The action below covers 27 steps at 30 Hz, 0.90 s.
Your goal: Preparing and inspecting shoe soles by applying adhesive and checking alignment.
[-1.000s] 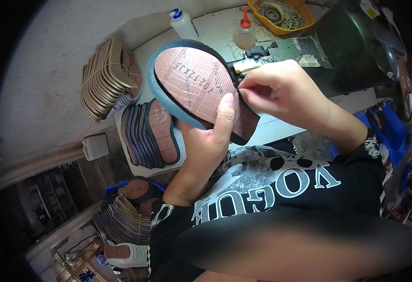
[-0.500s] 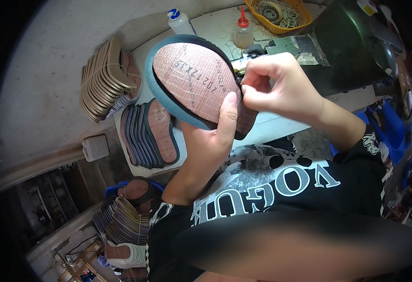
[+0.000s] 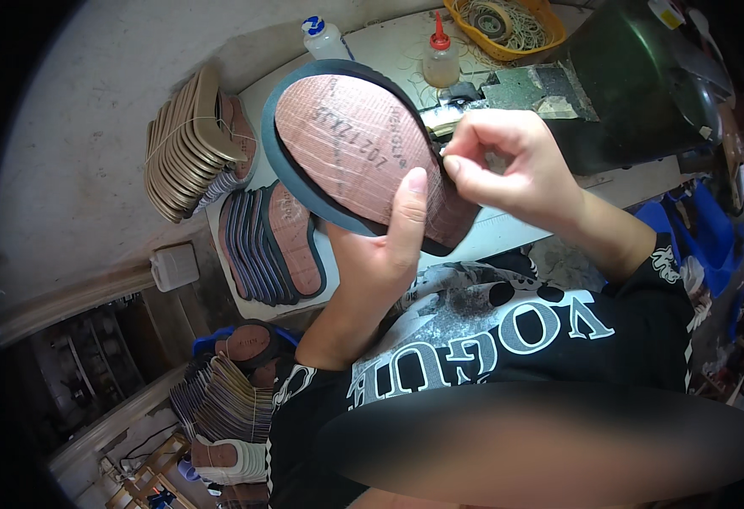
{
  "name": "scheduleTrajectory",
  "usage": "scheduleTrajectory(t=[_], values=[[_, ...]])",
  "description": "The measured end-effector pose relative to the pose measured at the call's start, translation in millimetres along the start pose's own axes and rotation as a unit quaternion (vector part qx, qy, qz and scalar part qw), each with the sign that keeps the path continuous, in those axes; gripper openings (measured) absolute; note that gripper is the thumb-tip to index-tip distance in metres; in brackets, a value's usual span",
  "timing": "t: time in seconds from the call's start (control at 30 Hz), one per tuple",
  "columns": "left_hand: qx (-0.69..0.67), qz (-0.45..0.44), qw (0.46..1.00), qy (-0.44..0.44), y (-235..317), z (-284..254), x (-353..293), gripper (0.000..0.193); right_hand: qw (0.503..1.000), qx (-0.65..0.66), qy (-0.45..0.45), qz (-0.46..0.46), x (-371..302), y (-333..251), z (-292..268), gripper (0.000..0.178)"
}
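A shoe insole with a brown woven-patterned face and a dark rim is held up above the table, its printed face turned toward me. My left hand grips it from below, with the thumb across the brown face and the fingers hidden behind. At the insole's right edge, my right hand is closed in a pinch, thumb against bent forefinger. Whatever lies between those fingertips is too small to make out. Behind the right hand is a dark green sewing machine, partly covered by the hand and the insole.
On the white table stand a white bottle with a blue cap, a red-tipped squeeze bottle and a yellow basket of cords. Tied gold insoles and a dark-edged insole stack lie at left. More bundles sit lower left.
My right hand has shifted slightly right and down, still pinched. The insole's narrow end has swung a little to the right, while my left hand keeps its grip.
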<state>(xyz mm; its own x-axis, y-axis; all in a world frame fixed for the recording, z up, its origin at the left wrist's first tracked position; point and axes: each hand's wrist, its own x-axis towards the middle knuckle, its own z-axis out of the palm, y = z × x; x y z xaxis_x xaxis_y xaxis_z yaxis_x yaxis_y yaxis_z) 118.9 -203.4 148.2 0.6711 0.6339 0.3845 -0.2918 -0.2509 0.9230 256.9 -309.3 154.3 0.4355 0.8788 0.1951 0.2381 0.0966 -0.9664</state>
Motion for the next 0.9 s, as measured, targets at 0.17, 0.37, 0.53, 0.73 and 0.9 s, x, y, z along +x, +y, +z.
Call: scheduleTrajectory(t=[0.17,0.37,0.53,0.73,0.9], values=[[-0.098,-0.079,0.992,0.008,-2.0,-2.4,1.9,0.026,0.981,0.142,-0.085,0.104,13.6,16.2,-13.1,0.013],[-0.056,-0.073,0.996,-0.001,-1.6,-1.1,2.1,0.025,0.981,0.103,-0.105,0.124,12.1,14.6,-19.9,0.011],[0.019,-0.042,0.999,-0.025,-7.3,-2.0,1.3,0.026,0.962,-0.229,-0.027,-0.145,7.2,10.2,-13.4,0.014],[-0.005,-0.045,0.999,-0.022,-6.0,-1.4,-0.6,0.029,0.961,-0.235,-0.016,-0.144,5.3,8.1,-10.3,0.011],[-0.091,-0.101,0.991,0.009,-3.5,-0.1,-0.7,0.032,0.984,-0.118,-0.048,-0.121,8.1,15.5,-13.9,0.012]])
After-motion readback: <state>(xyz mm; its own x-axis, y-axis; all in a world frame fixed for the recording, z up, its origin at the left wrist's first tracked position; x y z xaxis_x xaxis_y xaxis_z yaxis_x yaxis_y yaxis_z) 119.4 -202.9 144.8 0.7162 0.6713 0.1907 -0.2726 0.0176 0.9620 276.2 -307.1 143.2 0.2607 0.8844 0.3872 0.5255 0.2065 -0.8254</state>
